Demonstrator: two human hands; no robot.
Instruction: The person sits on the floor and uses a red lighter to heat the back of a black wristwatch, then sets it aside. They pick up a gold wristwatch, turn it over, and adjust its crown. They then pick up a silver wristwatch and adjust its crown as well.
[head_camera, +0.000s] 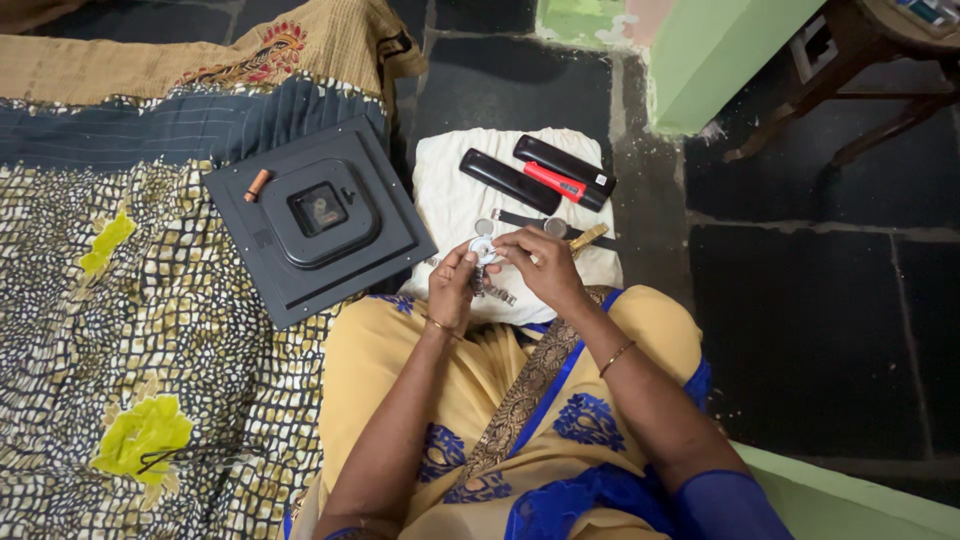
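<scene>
Head view: both hands' fingers pinch a small silver wristwatch above the white cloth.

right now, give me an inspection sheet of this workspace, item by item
surface: white folded cloth on a dark stone floor; patterned quilt beside it
job's things: silver wristwatch held at its round case between both hands, metal band hanging below
clutter: two black remotes, a red tool, a dark-strapped watch and a gold-coloured band piece on the cloth; black square wall clock lying back-up on the quilt, a small brown cylinder on it
grippers: left hand and right hand both pinch the watch with their fingers
cables: nothing seen
surroundings: green wall corner; wooden furniture legs
</scene>
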